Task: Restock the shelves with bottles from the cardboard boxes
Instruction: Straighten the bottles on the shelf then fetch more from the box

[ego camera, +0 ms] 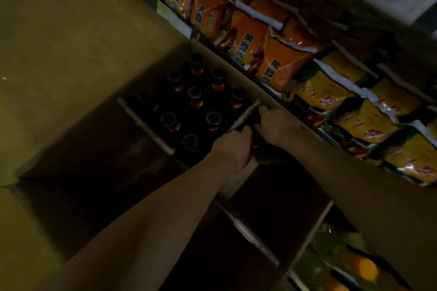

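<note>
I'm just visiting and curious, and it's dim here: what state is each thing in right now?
Cardboard box: open, flaps spread.
Bottles: upright in the box, capped.
Left hand: curled round something dark in the box.
Right hand: reaching into the box; grip unclear.
Orange snack bags: sealed, shelved.
Yellow snack bags: sealed, shelved.

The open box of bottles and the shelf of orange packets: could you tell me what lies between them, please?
Only the cardboard box's own far wall; beyond it, the orange packets begin directly, head view.

Pretty dim, murky shot overall

Cardboard box [132, 111] interior sinks into shadow, snack bags [279, 64] catch some glare, edges look soft and warped from the wide lens.
</note>
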{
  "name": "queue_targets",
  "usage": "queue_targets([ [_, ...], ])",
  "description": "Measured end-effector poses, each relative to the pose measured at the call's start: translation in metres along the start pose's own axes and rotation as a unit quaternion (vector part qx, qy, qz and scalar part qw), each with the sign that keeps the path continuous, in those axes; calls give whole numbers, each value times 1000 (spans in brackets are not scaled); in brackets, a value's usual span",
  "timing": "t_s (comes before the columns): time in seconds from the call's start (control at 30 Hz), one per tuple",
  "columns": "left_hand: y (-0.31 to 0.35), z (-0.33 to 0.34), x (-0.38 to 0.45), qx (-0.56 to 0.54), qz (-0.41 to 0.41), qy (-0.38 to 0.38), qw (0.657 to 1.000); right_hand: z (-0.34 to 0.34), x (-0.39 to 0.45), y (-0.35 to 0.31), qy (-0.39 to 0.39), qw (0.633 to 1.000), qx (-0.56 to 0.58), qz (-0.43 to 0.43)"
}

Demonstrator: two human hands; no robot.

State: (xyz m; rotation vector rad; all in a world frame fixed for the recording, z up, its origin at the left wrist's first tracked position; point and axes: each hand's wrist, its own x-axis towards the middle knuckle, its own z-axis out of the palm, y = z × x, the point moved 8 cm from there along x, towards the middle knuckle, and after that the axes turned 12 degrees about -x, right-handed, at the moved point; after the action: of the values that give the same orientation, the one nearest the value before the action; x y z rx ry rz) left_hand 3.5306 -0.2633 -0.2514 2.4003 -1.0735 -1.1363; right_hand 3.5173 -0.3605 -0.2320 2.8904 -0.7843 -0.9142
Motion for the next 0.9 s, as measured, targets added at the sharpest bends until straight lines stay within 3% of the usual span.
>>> queue_targets([
  [0.17, 8, -5, 4, 85, 23, 64, 994, 2, 8, -6, 44, 996, -75, 4],
  [0.43, 7, -21, -39, 80, 8, 88, 993, -7, -41, -14, 68, 997, 43, -13],
  [0.7, 46, -96, -125, 48, 31, 133, 989, -96, -131, -1, 131, 991, 26, -16],
  [0.9, 101, -171, -200, 96, 57, 110, 988, -181, -214, -2, 150, 988, 5, -21],
])
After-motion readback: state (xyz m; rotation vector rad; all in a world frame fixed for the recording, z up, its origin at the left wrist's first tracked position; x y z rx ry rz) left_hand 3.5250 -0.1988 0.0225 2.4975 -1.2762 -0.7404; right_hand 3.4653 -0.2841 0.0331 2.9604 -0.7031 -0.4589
